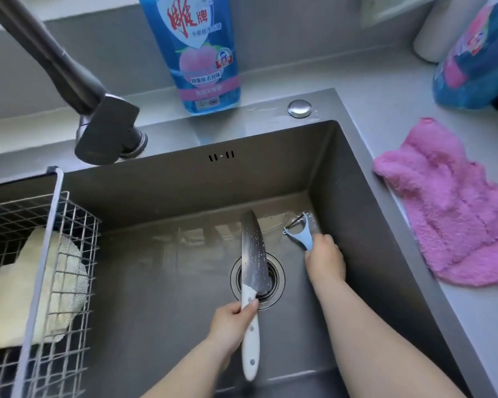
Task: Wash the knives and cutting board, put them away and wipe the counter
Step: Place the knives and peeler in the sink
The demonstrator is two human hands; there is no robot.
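The left hand grips the knife by its white handle, blade pointing away above the drain in the sink; the right hand holds a blue peeler nearby. Keep the edge turned from the fingers while rinsing both

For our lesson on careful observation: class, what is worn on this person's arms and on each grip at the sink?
The left forearm and right forearm are bare down to the frame's lower edge, and no sleeves show. The left grip and right grip wear no gloves. No ring, watch or bracelet is visible.
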